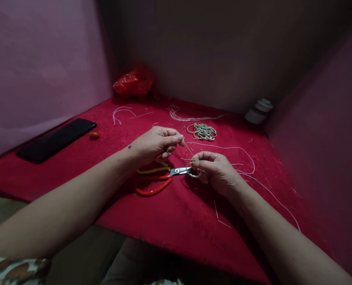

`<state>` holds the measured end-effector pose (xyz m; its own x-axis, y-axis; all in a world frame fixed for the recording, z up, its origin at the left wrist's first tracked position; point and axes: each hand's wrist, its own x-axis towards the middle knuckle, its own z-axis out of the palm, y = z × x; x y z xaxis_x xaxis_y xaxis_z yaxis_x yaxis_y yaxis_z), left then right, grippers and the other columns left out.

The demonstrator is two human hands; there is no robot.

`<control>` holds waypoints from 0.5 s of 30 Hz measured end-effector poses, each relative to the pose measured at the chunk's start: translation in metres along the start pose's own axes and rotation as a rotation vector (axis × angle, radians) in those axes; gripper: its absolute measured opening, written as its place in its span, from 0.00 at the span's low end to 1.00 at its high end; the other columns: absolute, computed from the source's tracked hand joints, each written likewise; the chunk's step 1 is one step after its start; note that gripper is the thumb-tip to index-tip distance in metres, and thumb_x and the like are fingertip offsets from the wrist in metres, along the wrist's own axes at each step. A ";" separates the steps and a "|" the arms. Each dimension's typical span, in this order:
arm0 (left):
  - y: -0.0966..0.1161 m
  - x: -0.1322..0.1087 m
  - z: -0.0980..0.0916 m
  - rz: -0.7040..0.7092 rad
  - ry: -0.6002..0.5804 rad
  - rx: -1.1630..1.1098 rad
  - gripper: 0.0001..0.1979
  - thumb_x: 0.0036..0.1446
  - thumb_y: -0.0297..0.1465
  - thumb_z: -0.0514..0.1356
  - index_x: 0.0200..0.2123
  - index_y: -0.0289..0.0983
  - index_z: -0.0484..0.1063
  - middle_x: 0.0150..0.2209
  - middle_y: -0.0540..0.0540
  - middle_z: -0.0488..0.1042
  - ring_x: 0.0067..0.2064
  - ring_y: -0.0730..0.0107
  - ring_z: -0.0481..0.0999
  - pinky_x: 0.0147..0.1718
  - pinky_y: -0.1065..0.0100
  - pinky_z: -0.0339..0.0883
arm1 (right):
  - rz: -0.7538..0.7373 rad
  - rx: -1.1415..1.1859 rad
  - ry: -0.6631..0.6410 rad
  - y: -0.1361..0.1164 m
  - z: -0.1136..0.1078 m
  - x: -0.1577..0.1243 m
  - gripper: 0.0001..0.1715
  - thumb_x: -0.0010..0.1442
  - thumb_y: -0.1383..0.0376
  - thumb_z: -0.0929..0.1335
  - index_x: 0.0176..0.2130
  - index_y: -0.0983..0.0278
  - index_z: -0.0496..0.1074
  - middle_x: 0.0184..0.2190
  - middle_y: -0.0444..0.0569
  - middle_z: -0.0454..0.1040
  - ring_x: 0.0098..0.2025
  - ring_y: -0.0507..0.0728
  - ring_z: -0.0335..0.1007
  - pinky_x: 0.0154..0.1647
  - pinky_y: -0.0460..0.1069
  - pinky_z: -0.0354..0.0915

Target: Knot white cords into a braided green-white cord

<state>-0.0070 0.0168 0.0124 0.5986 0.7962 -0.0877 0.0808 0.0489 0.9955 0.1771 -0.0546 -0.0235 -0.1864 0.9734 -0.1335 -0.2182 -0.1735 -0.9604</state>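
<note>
My right hand (pixel 216 170) pinches a small braided green-and-white cord ring (pixel 194 174), a bracelet by its look, between thumb and fingertips. From the ring a thin tan cord (pixel 188 147) runs up and left to my left hand (pixel 164 144), whose thumb and forefinger are closed on its end. Beneath both hands lie scissors (pixel 154 192) with one red and one yellow handle; the bracelet hangs over their blade tips. Just beyond my right hand, a pile of similar green braided bracelets (pixel 204 131) rests on the red cloth. My right fingertips partly hide the bracelet.
Loose pale cords (pixel 190 118) lie at the back, and a long white cord (pixel 278 200) trails right. A black phone (pixel 57 140) and a small orange-brown object (pixel 94 135) are left. A red plastic bag (pixel 133 82) and a white bottle (pixel 258 111) stand near the back wall.
</note>
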 end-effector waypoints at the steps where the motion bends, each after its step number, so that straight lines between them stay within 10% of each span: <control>1: 0.000 0.000 0.000 0.018 0.016 0.022 0.09 0.53 0.35 0.58 0.28 0.34 0.69 0.17 0.56 0.57 0.15 0.86 0.55 0.13 0.80 0.49 | 0.010 0.001 -0.008 0.000 0.000 0.000 0.09 0.44 0.66 0.71 0.28 0.67 0.69 0.17 0.41 0.67 0.13 0.43 0.53 0.12 0.40 0.49; 15: 0.004 0.001 0.001 0.139 0.154 0.382 0.11 0.54 0.35 0.55 0.28 0.33 0.70 0.16 0.53 0.61 0.18 0.79 0.62 0.20 0.76 0.57 | 0.102 0.127 -0.015 -0.003 0.001 0.000 0.10 0.44 0.66 0.71 0.28 0.68 0.69 0.19 0.44 0.67 0.17 0.44 0.55 0.14 0.40 0.48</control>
<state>-0.0048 0.0174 0.0166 0.5014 0.8614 0.0810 0.3144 -0.2686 0.9105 0.1769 -0.0538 -0.0207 -0.2276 0.9475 -0.2246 -0.3165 -0.2902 -0.9031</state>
